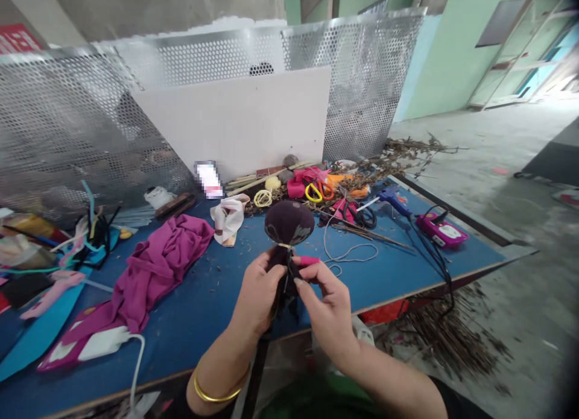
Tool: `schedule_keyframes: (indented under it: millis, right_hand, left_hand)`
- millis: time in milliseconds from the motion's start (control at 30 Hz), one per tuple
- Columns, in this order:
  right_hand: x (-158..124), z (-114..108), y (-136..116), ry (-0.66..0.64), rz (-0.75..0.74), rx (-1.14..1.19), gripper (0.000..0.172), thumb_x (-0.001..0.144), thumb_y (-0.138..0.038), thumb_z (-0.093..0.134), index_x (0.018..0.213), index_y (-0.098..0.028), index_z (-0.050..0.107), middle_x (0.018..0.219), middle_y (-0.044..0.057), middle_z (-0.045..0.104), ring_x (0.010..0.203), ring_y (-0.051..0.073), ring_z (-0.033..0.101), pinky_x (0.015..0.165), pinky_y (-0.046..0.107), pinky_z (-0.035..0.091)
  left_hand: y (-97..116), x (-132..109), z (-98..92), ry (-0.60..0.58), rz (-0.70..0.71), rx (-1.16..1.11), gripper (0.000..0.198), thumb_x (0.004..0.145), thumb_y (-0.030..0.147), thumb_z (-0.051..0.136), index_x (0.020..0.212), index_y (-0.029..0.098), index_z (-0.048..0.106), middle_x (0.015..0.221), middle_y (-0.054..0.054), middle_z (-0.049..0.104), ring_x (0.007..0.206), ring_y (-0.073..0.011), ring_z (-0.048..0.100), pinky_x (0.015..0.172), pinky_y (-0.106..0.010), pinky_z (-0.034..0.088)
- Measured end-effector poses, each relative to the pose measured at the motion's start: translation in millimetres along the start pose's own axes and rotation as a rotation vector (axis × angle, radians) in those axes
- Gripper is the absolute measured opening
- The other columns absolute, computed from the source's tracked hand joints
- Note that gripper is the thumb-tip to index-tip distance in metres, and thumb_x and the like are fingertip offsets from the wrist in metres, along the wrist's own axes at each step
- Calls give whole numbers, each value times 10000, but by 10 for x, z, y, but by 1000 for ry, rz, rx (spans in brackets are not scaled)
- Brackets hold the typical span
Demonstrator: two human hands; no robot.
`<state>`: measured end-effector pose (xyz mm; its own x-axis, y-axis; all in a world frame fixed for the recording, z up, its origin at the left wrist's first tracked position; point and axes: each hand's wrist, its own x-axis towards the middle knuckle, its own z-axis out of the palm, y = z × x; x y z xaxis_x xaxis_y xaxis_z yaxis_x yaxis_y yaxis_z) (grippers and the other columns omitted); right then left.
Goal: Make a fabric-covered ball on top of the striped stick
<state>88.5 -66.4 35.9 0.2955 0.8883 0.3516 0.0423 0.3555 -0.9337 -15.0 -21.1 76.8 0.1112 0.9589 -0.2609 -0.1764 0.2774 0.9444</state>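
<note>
I hold a dark purple stuffed cloth ball [289, 222], tied at its neck with pale thread, above the near edge of the blue table [203, 304]. My left hand [257, 292] is closed around the gathered cloth tail below the ball. My right hand [328, 298] pinches the same tail just under the tie, its pink-nailed fingers pressed together. A gold bangle sits on my left wrist.
Magenta cloth [154, 268] lies left of my hands, with a white cable beside it. Scissors [316, 191], a blue glue gun [392, 199], a pink device [441, 229], cord and dry twigs crowd the far right. Perforated metal panels and a white board [235, 120] back the table.
</note>
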Motion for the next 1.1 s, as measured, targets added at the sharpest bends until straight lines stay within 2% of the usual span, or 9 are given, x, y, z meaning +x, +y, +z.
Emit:
schedule_keyframes:
  millis: [167,333,467,633,733,833,900,1000,1100]
  right_hand:
    - [-65,2,34,-64,-351,-380,118,866,-102,515,878,-182,601,1019,98,687,944,205,622,820,330,491]
    - [-127,39,45,-96,-553,-630,121,895,-123,501,862,-156,613,930,105,699,861,209,615,762,331,489]
    - [-197,48,133,-108,-716,-809,171,909,-127,476,909,-125,647,899,115,706,938,246,608,805,362,457]
    - [-281,-143,166,-292,-866,-646,226,907,-121,442,1023,-138,635,1018,83,721,1041,220,602,931,374,414]
    - [-197,-309,149,-152,-616,-386,169,871,-145,533,1016,-205,596,1024,57,703,988,185,610,921,362,432]
    - [33,-406,171,58,-68,-176,276,863,-267,598,1133,-217,567,1152,96,633,1102,226,560,949,392,420]
    - [190,-423,197,-82,220,50,356,851,-384,616,1161,-212,585,1163,94,626,1102,232,555,958,385,413]
    - [296,-399,228,-322,434,393,357,778,-464,695,1022,-205,665,885,29,657,837,168,586,815,304,450]
    - [255,-352,246,-269,563,575,299,669,-444,801,736,-180,676,628,-29,563,621,103,492,646,233,410]
  left_hand:
    - [-34,17,33,44,-15,-102,324,581,116,600,887,142,701,766,-9,701,647,-114,592,655,-205,461]
    - [-26,18,30,54,-36,-191,250,567,199,605,779,153,730,685,-3,685,647,-126,583,659,-218,463]
    - [-79,12,16,54,-70,-148,259,558,183,748,814,143,735,748,-11,708,647,-100,567,625,-188,433]
    - [-117,-3,-27,41,-40,-44,279,610,236,787,866,142,728,770,-11,690,670,-94,564,602,-168,422]
    - [-95,-24,-45,-35,-85,-19,257,678,283,755,888,143,708,677,14,636,570,-76,521,525,-165,386]
    - [-84,-50,-10,-100,-128,-23,241,704,287,741,880,131,690,655,13,615,542,-72,512,505,-166,383]
    - [-99,-75,44,-131,-135,-40,287,714,282,739,954,139,673,638,22,606,518,-71,502,490,-168,382]
    - [-150,-122,135,-144,-116,-114,564,701,236,756,1225,175,558,687,28,637,551,-83,532,521,-174,417]
    - [-209,-152,188,-92,-125,-177,822,666,189,784,1389,170,394,830,-3,687,660,-103,599,612,-187,469]
